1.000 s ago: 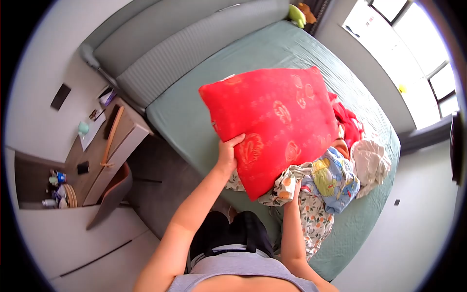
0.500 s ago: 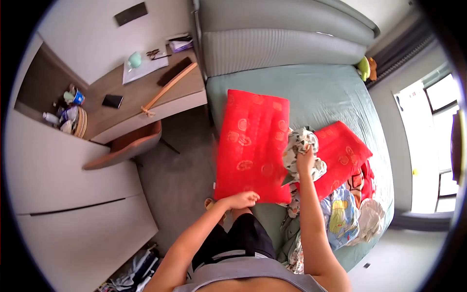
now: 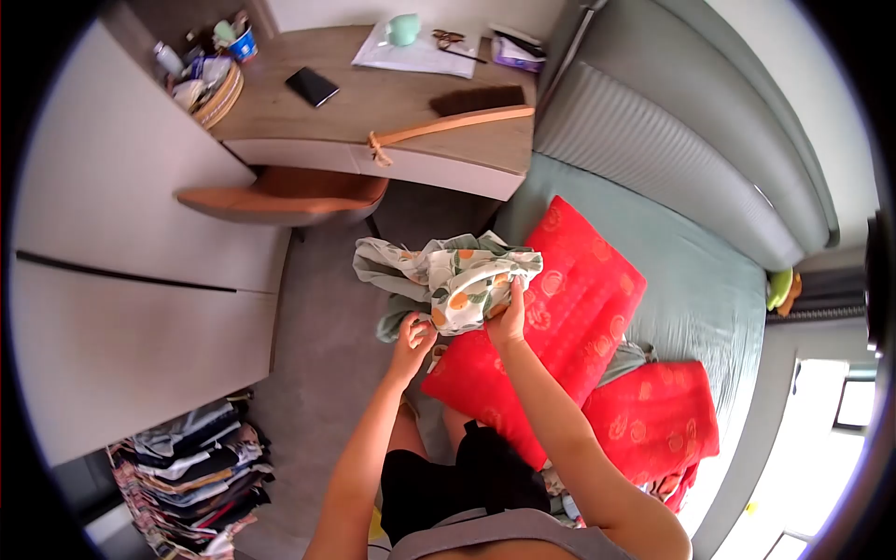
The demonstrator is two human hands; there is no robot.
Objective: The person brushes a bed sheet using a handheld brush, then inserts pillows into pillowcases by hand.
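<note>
A bundled cloth (image 3: 462, 285) with an orange-and-leaf print and a grey-green side is held up in front of my body, over the floor and the bed's edge. My right hand (image 3: 509, 313) grips its right side. At the lower left edge of the cloth, my left hand (image 3: 415, 341) has its fingers bent against the fabric. A red patterned pillow (image 3: 569, 299) lies on the green bed sheet (image 3: 700, 289), just right of the cloth and partly under my right arm. Nearer the foot of the bed is a second red pillow (image 3: 653, 420).
A desk (image 3: 327, 56) stands ahead with a wooden-handled brush (image 3: 457, 121), a dark phone (image 3: 312, 87) and a basket (image 3: 222, 95). A brown chair (image 3: 289, 196) is tucked under it. Stacked clothes (image 3: 196, 476) are at lower left. Grey headboard (image 3: 672, 140) at upper right.
The view has turned left towards the desk. The printed cloth has been lifted off the bed. My left hand has let go of the red pillow and moved to the cloth.
</note>
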